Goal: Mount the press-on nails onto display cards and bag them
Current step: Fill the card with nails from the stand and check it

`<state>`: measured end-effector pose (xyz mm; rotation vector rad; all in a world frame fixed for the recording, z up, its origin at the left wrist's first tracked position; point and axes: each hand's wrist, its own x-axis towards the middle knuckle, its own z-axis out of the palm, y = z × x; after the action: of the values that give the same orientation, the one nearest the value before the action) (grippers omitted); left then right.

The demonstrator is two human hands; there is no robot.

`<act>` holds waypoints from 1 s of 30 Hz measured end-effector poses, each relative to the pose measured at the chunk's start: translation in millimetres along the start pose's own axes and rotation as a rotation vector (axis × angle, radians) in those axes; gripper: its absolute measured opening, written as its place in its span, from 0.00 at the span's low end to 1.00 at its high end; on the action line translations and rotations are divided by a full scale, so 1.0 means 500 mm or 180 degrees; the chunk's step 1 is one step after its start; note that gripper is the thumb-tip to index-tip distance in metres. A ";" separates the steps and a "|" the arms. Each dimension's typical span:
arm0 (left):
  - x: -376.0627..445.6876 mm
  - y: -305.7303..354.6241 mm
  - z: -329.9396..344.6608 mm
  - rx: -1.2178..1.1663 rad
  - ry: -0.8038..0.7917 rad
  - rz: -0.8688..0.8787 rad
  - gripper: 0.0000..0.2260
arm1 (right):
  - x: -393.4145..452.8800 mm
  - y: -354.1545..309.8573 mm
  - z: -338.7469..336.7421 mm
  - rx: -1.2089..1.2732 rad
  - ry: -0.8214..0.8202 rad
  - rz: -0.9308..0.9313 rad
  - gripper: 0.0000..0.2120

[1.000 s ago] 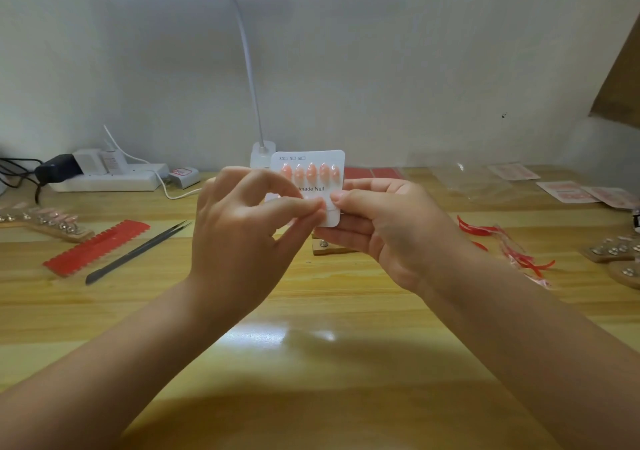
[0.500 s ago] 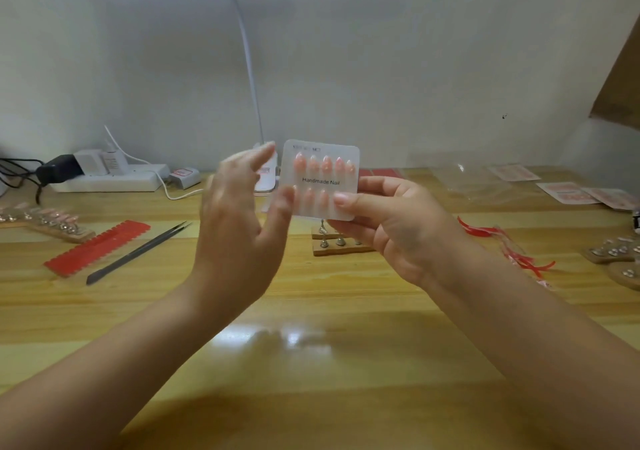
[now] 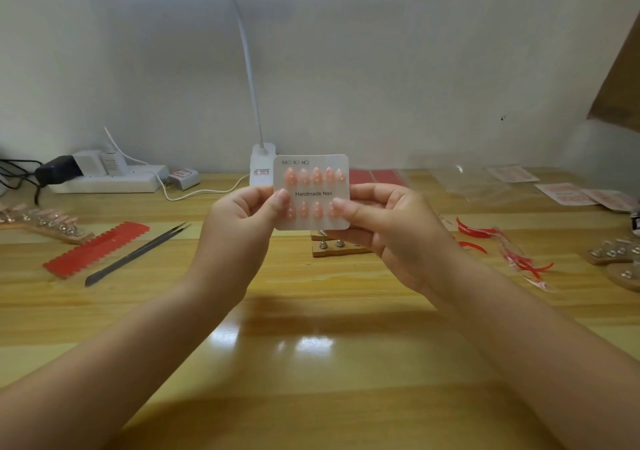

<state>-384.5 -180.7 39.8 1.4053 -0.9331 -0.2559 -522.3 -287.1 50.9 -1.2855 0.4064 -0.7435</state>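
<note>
White card [image 3: 313, 193], stiff and nearly square with rounded corners, sits upright at the centre of the frame, its printed face turned toward us and "Handmade Nail" reading level across its middle. We count two rows of glossy pink nails [image 3: 317, 177] on it, almond-shaped, their long axes running up and down the card with the pointed tips up (the lower row is partly hidden by thumbs). Small size boxes are printed along the top left edge.

We see the left hand [image 3: 242, 221] pinching the card's left edge, thumb on the face beside the lower row and curled fingers behind. The right hand [image 3: 388, 228] pinches the right edge the same way, its thumb lying flat across the lower right nails. Both forearms rise from the bottom corners of the frame and meet at the card, which is held clear above the table [image 3: 311, 363], a glossy, yellow-grained wooden top.

Just behind the card, low on the table, stands a small wooden block with metal pegs [image 3: 337, 247]. At centre left lie a red strip with a toothed edge [image 3: 97, 249] and dark metal tweezers [image 3: 138, 252], side by side and slanted. A white lamp [image 3: 261, 165] stands behind the card, its thin neck climbing to the top of the frame. A white power strip [image 3: 104, 181] sits at upper left; curled red scraps [image 3: 512, 252] lie at right; clear bags [image 3: 460, 181] lie flat at upper right.
</note>
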 end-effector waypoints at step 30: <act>-0.006 0.001 0.006 -0.0203 -0.0130 -0.0080 0.07 | 0.042 0.058 -0.173 -0.4224 0.1254 -0.0999 0.06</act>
<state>-388.8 -180.9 38.7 1.3580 -0.9335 -0.3318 -556.6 -360.3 3.7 -2.4815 1.1476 -1.0338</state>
